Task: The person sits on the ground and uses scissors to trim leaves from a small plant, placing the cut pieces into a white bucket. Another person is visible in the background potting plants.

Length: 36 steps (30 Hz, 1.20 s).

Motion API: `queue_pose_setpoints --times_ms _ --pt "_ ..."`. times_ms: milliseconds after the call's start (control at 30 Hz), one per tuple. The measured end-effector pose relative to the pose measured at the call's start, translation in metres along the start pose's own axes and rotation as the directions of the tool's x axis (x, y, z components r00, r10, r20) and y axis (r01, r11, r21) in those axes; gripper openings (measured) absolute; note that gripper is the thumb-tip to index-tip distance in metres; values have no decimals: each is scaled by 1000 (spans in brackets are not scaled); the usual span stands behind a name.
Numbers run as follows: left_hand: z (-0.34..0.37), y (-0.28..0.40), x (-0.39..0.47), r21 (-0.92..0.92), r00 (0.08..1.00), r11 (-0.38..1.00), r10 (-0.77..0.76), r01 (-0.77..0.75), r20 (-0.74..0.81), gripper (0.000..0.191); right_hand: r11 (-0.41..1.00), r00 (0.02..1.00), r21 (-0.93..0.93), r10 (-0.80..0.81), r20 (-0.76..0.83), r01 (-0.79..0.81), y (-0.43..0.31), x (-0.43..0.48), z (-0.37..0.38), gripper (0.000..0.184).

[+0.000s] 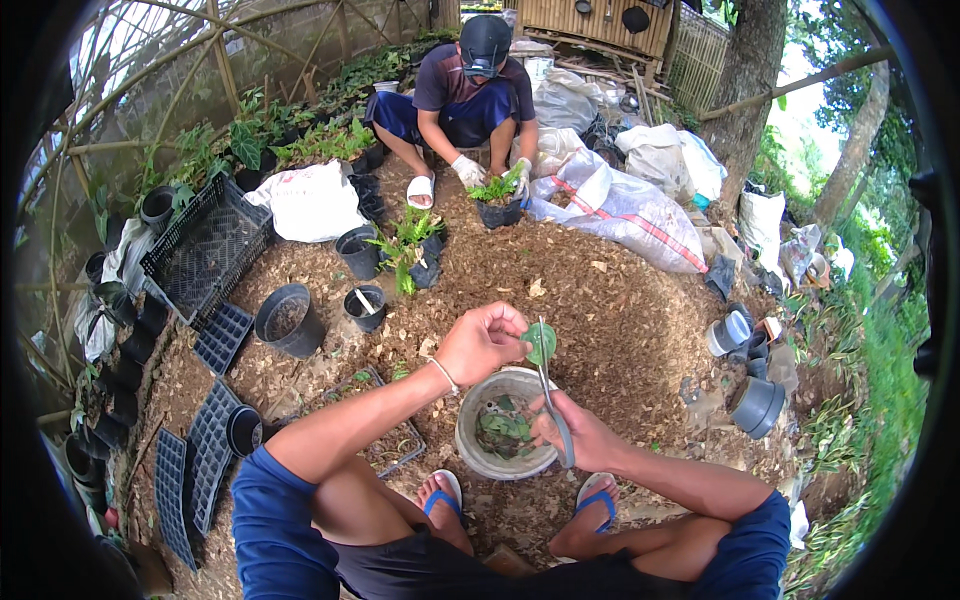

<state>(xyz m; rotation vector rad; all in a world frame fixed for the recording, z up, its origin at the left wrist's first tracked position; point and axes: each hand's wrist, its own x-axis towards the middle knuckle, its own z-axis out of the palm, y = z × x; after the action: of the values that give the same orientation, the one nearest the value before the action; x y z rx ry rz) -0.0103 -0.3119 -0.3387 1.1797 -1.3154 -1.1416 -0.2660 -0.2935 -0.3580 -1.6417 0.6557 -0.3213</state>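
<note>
Between the thumb and fingers of my left hand (484,341) is a round green leaf (541,343), held up above a pot. My right hand (581,435) grips a pair of scissors (553,405) by the grey handles. Their blades point away from me and lie across the leaf; whether they have cut into it I cannot tell. Below both hands a round pale pot (469,442) stands on the ground between my feet. Several green leaf pieces (504,426) lie inside it, over dark material.
Across from me a person (472,112) in white gloves squats, handling a potted fern (499,196). Black pots (291,322), seedling trays (214,450) and a black crate (210,247) stand at left. A white woven sack (622,210) lies at back right, grey pots (757,407) at right.
</note>
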Motion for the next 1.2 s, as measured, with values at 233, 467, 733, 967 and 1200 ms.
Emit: queue_pose_setpoints --times_ms 233,467,733,967,1200 --pt "2 4 0 -24 1000 1000 -16 16 16 24 1000 1000 -4 -9 -10 9 -3 0 -2 42" --pt "4 7 -1 -14 1000 1000 -28 28 12 24 997 1000 72 -1 -9 1 -4 0 -2 37" --pt "2 5 0 -33 1000 999 -19 19 5 24 997 999 77 16 -38 -13 -5 -1 -3 33" --pt "0 4 0 -37 1000 999 -22 22 -3 25 992 998 122 31 -55 -24 -1 1 -2 30" --pt "-2 -2 2 -37 1000 999 -23 22 -11 25 992 996 119 60 -70 -51 -6 0 -2 26"
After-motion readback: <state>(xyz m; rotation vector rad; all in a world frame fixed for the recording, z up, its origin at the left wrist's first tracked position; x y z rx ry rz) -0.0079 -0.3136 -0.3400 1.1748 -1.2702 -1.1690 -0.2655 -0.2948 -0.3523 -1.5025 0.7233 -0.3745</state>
